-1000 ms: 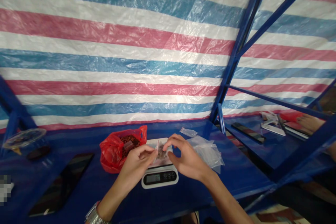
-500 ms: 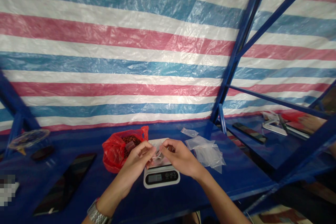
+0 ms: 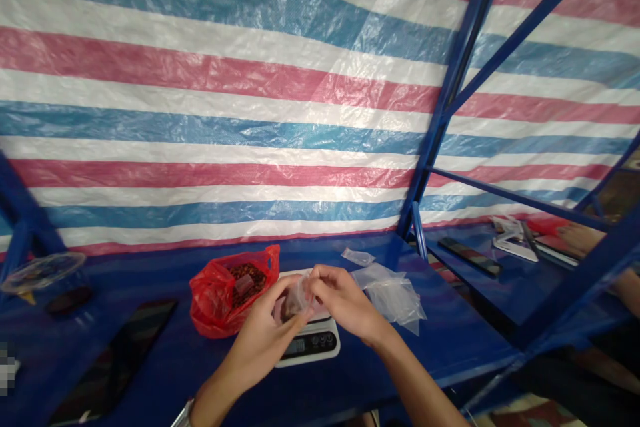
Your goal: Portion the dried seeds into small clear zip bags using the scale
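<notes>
A silvery band circles the left wrist

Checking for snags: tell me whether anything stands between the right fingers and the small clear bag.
Nothing visible does: the right fingers touch the small clear bag directly, over the scale.

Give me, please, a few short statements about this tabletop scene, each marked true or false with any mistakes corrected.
1. The left hand and right hand hold a small clear bag over the digital scale. True.
2. The red plastic bag is knotted shut. False: the red plastic bag is open, showing small brown pieces.
3. Flat clear bags lie to the right of the digital scale. True.
4. The tarp is plain green. False: the tarp has red, white and blue stripes.
</notes>
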### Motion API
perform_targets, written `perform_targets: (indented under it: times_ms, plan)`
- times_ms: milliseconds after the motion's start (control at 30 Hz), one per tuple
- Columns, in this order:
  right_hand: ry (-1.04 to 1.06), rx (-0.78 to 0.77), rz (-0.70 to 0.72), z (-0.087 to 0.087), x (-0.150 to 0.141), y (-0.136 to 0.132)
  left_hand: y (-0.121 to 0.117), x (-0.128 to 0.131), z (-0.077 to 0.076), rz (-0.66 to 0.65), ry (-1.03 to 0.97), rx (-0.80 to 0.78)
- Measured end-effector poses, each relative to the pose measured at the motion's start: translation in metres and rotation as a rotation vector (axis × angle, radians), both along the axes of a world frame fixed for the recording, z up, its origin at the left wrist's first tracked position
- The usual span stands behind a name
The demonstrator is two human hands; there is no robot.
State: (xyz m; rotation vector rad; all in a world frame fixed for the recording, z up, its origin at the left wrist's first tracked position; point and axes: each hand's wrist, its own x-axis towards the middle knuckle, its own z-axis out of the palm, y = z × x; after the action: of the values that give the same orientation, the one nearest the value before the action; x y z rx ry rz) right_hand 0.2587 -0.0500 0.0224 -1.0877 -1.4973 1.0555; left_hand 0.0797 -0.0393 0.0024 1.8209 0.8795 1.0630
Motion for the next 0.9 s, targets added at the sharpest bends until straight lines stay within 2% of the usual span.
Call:
perform_targets:
  times_ms: [133,267,333,467,567,633,733,833,900]
  plan:
    - [-0.116,0.025,-0.159,-0.006,0.004,0.003,0.005,0.002,-0.005,0.047,0.057,-0.006]
    - [-0.111,0.039,-0.161,-0.008,0.005,0.008,0.013,-0.006,-0.007,0.052,0.047,0.0]
    - [-0.093,0.068,-0.195,-0.008,0.003,0.013,0.019,-0.014,-0.005,0.16,-0.005,-0.004]
    - [-0.208,0.153,-0.323,-0.014,-0.014,0.023,0.031,-0.041,0.005,0.524,-0.109,-0.011]
    - [-0.412,0.285,-0.288,-0.019,-0.038,0.03,0.034,-0.064,0.013,0.723,-0.079,0.053]
    - [-0.545,0.389,-0.253,-0.021,-0.057,0.034,0.034,-0.077,0.015,0.79,-0.006,0.056]
    - [-0.732,0.472,-0.221,-0.021,-0.082,0.044,0.035,-0.091,0.006,0.814,0.164,0.065]
    - [-0.905,0.485,-0.159,-0.023,-0.098,0.059,0.04,-0.097,-0.014,0.843,0.372,0.18]
    - [-0.998,0.468,-0.108,-0.027,-0.106,0.069,0.044,-0.095,-0.031,0.876,0.402,0.197]
